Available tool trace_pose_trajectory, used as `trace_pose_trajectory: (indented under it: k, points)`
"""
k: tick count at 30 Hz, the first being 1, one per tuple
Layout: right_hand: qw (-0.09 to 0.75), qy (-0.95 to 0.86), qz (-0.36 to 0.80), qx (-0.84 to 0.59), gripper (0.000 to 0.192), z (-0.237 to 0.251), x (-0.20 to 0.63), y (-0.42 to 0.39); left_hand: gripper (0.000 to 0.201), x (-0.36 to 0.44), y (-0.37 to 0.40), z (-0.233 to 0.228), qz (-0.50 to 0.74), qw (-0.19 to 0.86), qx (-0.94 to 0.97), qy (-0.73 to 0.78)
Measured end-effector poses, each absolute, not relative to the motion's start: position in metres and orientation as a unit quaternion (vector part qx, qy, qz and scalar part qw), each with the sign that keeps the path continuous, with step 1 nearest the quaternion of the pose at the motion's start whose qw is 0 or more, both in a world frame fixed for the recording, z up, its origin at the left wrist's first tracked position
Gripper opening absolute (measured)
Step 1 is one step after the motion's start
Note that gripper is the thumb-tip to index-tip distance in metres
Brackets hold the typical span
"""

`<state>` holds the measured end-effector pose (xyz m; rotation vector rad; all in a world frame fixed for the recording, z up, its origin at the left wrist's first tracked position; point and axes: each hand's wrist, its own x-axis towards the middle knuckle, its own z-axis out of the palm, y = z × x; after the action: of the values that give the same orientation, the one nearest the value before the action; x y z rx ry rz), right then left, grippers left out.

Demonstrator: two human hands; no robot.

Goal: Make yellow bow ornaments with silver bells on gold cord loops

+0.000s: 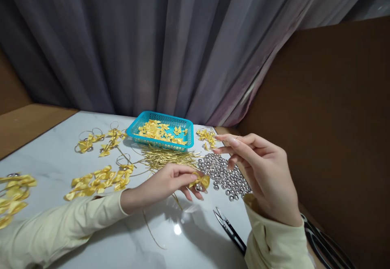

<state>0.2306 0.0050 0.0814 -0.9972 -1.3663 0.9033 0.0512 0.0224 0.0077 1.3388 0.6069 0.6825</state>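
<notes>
Bare table point(170, 240) near front; bells point(224, 175) and snips point(230, 230) crowd right

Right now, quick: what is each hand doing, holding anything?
Left hand: closed on a yellow ribbon bow with a small silver bell.
Right hand: raised above the silver bells; whether its fingertips pinch anything cannot be told.

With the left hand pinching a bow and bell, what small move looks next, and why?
Probably the right hand brings its pinched gold cord end down to the yellow bow and small silver bell in the left hand: its fingers hover just above them.
</notes>
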Motion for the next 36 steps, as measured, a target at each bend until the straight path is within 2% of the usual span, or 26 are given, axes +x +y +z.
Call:
trace_pose_trajectory:
  k: [14,21,26,29,33,36]
  points:
    - [0.586,-0.566,0.393,-0.426,0.015,0.082,0.236,0.013,0.017,0.05,0.019,0.011,0.272,0.734,0.559,0.274]
    - [0.602,-0.567,0.347,-0.442,0.009,0.088,0.239,0.008,0.014,0.047,0.019,0.012,0.272,0.714,0.585,0.272]
    - [0.601,-0.566,0.346,-0.446,0.012,0.087,0.242,0.01,0.015,0.046,0.021,0.012,0.278,0.711,0.59,0.261]
    - [0.571,-0.578,0.391,-0.433,0.015,0.085,0.245,0.012,0.017,0.046,0.021,0.012,0.286,0.703,0.594,0.267]
    - [0.488,-0.597,0.494,-0.401,0.018,0.083,0.247,0.013,0.016,0.045,0.022,0.013,0.292,0.695,0.599,0.269]
    - [0.486,-0.585,0.506,-0.406,0.015,0.083,0.247,0.014,0.014,0.044,0.024,0.015,0.296,0.697,0.596,0.266]
